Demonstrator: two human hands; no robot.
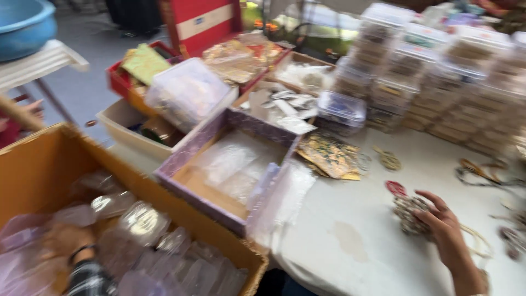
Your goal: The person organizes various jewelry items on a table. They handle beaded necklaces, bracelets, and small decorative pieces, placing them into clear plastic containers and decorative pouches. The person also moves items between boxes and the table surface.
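Cardboard box (49,170): around left hand (66,241), clear packets (142,222) inside. Patterned box (219,164): between hands. Beaded ornament (408,211): on table (350,241), under right hand (444,225). Stacked containers (438,77): behind right hand.

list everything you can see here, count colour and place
cardboard box: one, brown, near left, full of clear plastic packets
lilac patterned shallow box: one, centre, holding clear bags
stacked clear lidded containers: many, far right
gold patterned cards: a few, centre of the white table
blue plastic basin: one, top left
beaded ornament: one, pale, right
left hand: inside the cardboard box
right hand: on the beaded ornament
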